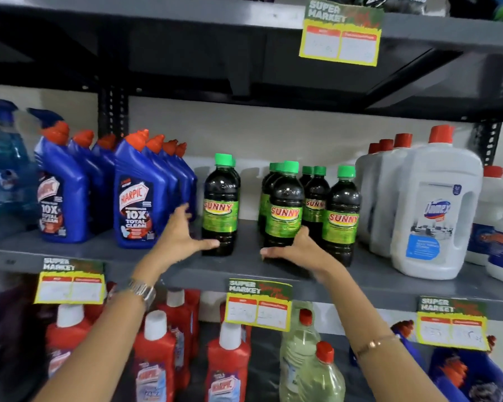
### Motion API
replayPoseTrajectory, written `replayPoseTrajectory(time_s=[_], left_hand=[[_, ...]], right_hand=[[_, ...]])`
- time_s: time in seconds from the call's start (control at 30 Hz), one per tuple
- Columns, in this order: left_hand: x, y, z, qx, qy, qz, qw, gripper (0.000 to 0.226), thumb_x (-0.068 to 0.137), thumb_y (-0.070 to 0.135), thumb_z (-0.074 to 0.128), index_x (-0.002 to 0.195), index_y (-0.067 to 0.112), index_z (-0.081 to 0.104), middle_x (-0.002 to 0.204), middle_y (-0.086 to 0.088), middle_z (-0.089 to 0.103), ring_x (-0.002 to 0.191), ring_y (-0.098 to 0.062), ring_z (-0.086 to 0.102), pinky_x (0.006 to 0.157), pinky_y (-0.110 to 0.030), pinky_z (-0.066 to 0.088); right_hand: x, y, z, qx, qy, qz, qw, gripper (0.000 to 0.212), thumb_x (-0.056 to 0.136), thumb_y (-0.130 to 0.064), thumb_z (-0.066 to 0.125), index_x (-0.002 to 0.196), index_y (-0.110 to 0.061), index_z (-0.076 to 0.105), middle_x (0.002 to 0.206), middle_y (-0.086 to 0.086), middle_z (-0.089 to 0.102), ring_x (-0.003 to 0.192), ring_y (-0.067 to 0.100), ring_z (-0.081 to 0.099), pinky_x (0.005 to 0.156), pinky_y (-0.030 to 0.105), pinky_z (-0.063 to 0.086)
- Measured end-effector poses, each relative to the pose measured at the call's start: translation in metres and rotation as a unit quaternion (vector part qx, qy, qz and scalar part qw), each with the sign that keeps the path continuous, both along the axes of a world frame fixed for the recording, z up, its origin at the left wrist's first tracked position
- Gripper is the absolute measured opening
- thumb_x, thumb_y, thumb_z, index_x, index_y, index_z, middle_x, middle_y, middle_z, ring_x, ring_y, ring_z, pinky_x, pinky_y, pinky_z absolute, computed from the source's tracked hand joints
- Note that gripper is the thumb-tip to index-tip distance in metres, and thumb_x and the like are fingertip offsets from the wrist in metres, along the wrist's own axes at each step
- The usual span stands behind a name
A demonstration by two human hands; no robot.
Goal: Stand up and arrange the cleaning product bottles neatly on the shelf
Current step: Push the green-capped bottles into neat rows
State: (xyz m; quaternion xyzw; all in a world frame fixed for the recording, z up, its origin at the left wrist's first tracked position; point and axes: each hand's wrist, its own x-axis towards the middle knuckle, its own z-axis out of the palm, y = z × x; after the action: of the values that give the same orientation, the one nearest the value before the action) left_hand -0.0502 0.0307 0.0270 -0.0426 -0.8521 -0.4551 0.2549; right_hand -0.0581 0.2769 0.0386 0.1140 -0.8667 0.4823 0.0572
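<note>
Dark Sunny bottles with green caps stand on the grey middle shelf (163, 271). One row stands apart on the left, led by a front bottle (219, 198). My left hand (180, 236) is spread open at its left side, thumb touching its base. A cluster of several Sunny bottles (328, 204) stands to the right. My right hand (294, 250) wraps the base of that cluster's front left bottle (285, 204). A gap of bare shelf separates the two groups.
Blue Harpic bottles (134, 192) with red caps and blue spray bottles (3, 169) stand left. White Domex jugs (436, 210) stand right. Red bottles (227, 361) and pale clear bottles (311, 358) fill the shelf below. Price tags (259, 303) hang from the shelf edges.
</note>
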Motion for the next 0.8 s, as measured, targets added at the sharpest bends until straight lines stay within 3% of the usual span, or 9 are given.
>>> replayPoseTrajectory(time_s=[0.07, 0.13, 0.2, 0.27, 0.33, 0.47, 0.57, 0.8], left_hand=[[-0.009, -0.006, -0.002, 0.026, -0.069, -0.072, 0.995, 0.132, 0.045, 0.036, 0.087, 0.147, 0.011, 0.007, 0.147, -0.011, 0.034, 0.130, -0.022, 0.039, 0.109, -0.043, 0.032], [-0.013, -0.010, -0.001, 0.073, -0.085, -0.144, 0.983, 0.134, 0.034, 0.044, 0.088, 0.144, 0.014, 0.018, 0.142, -0.007, 0.042, 0.124, -0.017, 0.046, 0.107, -0.039, 0.037], [-0.017, -0.012, -0.002, 0.099, -0.080, -0.191, 0.973, 0.113, 0.036, 0.040, 0.090, 0.131, 0.020, 0.034, 0.132, -0.001, 0.050, 0.115, -0.012, 0.052, 0.102, -0.033, 0.040], [-0.019, -0.010, -0.004, 0.083, -0.080, -0.212, 0.970, 0.086, 0.054, 0.022, 0.086, 0.123, 0.027, 0.035, 0.127, 0.003, 0.052, 0.111, -0.007, 0.053, 0.100, -0.028, 0.040], [-0.023, -0.009, -0.006, 0.075, -0.071, -0.209, 0.972, 0.074, 0.062, 0.018, 0.082, 0.120, 0.027, 0.038, 0.124, 0.005, 0.055, 0.108, -0.005, 0.053, 0.096, -0.025, 0.041], [-0.024, -0.010, -0.006, 0.066, -0.049, -0.179, 0.980, 0.069, 0.062, 0.023, 0.083, 0.116, 0.027, 0.041, 0.109, 0.012, 0.057, 0.101, -0.003, 0.055, 0.087, -0.019, 0.042], [-0.025, -0.008, -0.004, 0.081, -0.042, -0.172, 0.981, 0.071, 0.060, 0.023, 0.085, 0.117, 0.026, 0.042, 0.115, 0.006, 0.058, 0.104, -0.008, 0.056, 0.093, -0.027, 0.043], [-0.022, -0.004, 0.000, 0.078, -0.038, -0.163, 0.983, 0.073, 0.064, 0.020, 0.082, 0.125, 0.019, 0.041, 0.117, 0.005, 0.055, 0.104, -0.010, 0.054, 0.089, -0.023, 0.040]], right_hand=[[-0.008, 0.000, 0.000, -0.088, -0.021, 0.031, 0.995, 0.073, 0.066, -0.015, 0.082, 0.122, -0.010, 0.036, 0.121, 0.007, 0.054, 0.105, 0.015, 0.053, 0.082, 0.014, 0.042], [-0.009, 0.004, -0.002, -0.164, -0.016, 0.052, 0.985, 0.047, 0.069, 0.003, 0.074, 0.105, -0.013, 0.049, 0.105, 0.005, 0.063, 0.094, 0.013, 0.057, 0.070, 0.009, 0.043], [-0.013, 0.007, -0.005, -0.213, -0.011, 0.046, 0.976, 0.053, 0.067, 0.008, 0.071, 0.113, -0.009, 0.050, 0.110, 0.012, 0.066, 0.107, 0.023, 0.058, 0.083, 0.019, 0.044], [-0.017, 0.008, -0.009, -0.218, -0.006, 0.034, 0.975, 0.061, 0.067, 0.007, 0.071, 0.120, -0.007, 0.046, 0.119, 0.018, 0.064, 0.114, 0.028, 0.056, 0.093, 0.029, 0.041], [-0.018, 0.009, -0.010, -0.206, -0.002, 0.029, 0.978, 0.061, 0.067, 0.004, 0.073, 0.121, -0.008, 0.046, 0.120, 0.017, 0.064, 0.115, 0.028, 0.056, 0.098, 0.032, 0.040], [-0.019, 0.006, -0.010, -0.167, 0.016, 0.020, 0.986, 0.075, 0.065, -0.008, 0.080, 0.129, -0.011, 0.041, 0.122, 0.008, 0.061, 0.115, 0.022, 0.055, 0.096, 0.030, 0.040], [-0.024, 0.007, -0.006, -0.141, 0.010, 0.025, 0.990, 0.083, 0.064, -0.015, 0.083, 0.134, -0.012, 0.038, 0.125, 0.005, 0.059, 0.117, 0.020, 0.052, 0.095, 0.028, 0.038], [-0.026, 0.012, -0.004, -0.132, -0.008, 0.037, 0.991, 0.090, 0.063, -0.021, 0.083, 0.138, -0.015, 0.033, 0.131, 0.005, 0.055, 0.123, 0.022, 0.048, 0.108, 0.037, 0.034]])
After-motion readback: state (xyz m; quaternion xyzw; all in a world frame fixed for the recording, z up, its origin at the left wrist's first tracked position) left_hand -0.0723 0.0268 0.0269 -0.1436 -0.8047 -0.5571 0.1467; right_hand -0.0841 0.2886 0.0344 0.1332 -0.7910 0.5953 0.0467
